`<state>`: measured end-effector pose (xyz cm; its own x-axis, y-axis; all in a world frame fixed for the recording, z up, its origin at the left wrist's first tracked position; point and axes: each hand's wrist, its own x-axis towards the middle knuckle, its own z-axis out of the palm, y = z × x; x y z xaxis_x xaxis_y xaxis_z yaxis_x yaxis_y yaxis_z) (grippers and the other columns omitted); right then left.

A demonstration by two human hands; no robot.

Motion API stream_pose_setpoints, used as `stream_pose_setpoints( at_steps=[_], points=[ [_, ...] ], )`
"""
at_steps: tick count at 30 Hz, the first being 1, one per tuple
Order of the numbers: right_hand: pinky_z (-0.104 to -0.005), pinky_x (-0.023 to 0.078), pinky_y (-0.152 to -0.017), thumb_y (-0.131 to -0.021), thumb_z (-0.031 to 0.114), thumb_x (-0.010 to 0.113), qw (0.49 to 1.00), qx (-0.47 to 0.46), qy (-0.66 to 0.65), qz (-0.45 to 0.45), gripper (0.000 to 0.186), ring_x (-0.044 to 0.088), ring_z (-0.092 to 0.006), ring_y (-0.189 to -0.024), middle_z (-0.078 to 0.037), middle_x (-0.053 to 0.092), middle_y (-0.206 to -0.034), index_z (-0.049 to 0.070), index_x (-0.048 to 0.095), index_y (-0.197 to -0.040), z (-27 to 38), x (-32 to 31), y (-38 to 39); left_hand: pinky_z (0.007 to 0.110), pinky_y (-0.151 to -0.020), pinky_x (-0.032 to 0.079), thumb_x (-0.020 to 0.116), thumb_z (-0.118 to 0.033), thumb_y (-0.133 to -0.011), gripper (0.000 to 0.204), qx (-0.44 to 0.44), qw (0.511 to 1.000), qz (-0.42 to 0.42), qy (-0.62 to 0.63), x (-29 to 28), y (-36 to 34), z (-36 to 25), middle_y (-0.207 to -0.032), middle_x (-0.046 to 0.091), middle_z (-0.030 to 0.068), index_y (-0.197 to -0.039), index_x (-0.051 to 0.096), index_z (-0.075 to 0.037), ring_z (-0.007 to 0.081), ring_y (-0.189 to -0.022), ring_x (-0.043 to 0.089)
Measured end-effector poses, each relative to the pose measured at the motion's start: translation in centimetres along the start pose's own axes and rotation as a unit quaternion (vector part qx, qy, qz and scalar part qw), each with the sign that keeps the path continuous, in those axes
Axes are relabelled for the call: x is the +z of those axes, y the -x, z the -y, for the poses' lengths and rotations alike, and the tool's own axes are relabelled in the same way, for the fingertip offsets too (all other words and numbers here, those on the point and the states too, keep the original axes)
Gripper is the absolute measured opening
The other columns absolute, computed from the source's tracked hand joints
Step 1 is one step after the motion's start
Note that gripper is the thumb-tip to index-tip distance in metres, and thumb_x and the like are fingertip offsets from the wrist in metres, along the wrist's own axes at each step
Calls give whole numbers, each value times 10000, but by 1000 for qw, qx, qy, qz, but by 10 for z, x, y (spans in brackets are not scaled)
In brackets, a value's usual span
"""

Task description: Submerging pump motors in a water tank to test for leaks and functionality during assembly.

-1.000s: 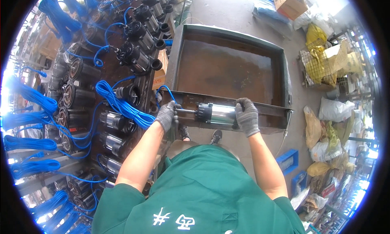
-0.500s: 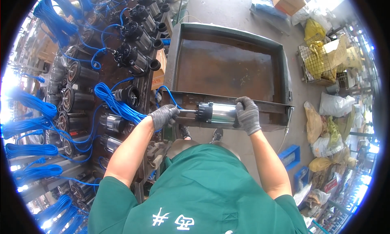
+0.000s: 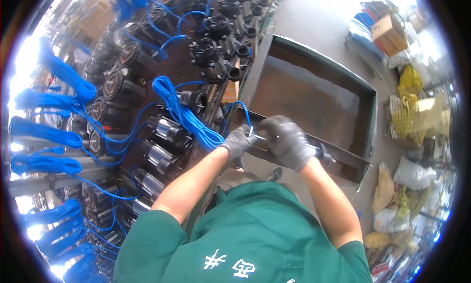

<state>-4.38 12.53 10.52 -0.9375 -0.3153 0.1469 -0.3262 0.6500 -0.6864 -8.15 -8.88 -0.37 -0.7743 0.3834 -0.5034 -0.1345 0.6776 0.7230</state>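
My gloved left hand [image 3: 237, 141] is closed at the end of a thin steel shaft [image 3: 260, 137], beside a looping blue cable [image 3: 245, 107]. My gloved right hand [image 3: 285, 139] is blurred over the middle of the cylindrical motor assembly [image 3: 321, 154], largely covering it; whether its fingers grip anything cannot be made out. The assembly lies across the front of a steel trough [image 3: 372, 128] holding brownish liquid. A coiled blue cable [image 3: 184, 116] rests just left of my hands.
Rows of motors [image 3: 158, 156] and upright black-topped units [image 3: 208, 62] fill the bench at left, with hanging cable bundles [image 3: 46, 131]. At right are a cardboard box [image 3: 390, 35], a wire basket with yellow sacks [image 3: 411, 121] and white sacks [image 3: 413, 172] on the floor.
My right hand has moved left from the cylinder's far end toward my left hand and is now blurred. The view has turned, so the bench and trough appear shifted rightward.
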Motion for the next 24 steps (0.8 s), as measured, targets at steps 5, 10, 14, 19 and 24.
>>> stream_pose_setpoints(
  at_steps=[5,10,14,19,24],
  points=[
    [-505,545,-1061,-935,577,748,921,94,77,370,927,686,-444,-1239,-302,693,-1349,-41,452,-1559,74,95,-103,383,-907,550,749,-272,-994,354,19,1000,-1,-15,-3,10,5,-1114,752,152,-1247,664,-40,266,-1009,706],
    [-496,590,-950,-846,468,839,891,92,49,442,975,741,-445,-1093,-295,752,-1180,-49,409,-1553,66,131,-133,392,-939,548,763,-284,-987,409,35,999,4,-19,-5,19,17,-1151,737,153,-1291,649,-36,264,-1052,697],
    [-499,590,-921,-875,403,854,950,6,56,306,845,743,-453,-1036,-290,757,-1086,-38,473,-1487,73,155,-141,400,-965,547,773,-294,-981,454,47,999,9,-21,-8,17,23,-1181,724,154,-1326,636,-33,262,-1086,691],
    [-531,567,-987,-968,351,771,968,22,65,240,727,689,-466,-1157,-300,658,-1314,46,464,-1552,101,142,-142,409,-998,545,787,-306,-974,511,59,998,9,-30,-27,15,31,-1218,708,155,-1370,621,-29,259,-1129,683],
    [-517,574,-945,-965,201,723,994,-40,-20,102,502,701,-449,-1101,-243,714,-1227,54,607,-1430,83,86,-93,418,-1031,543,800,-318,-967,569,94,995,36,-24,-25,11,26,-1256,692,156,-1415,606,-25,257,-1172,675]
  ],
)
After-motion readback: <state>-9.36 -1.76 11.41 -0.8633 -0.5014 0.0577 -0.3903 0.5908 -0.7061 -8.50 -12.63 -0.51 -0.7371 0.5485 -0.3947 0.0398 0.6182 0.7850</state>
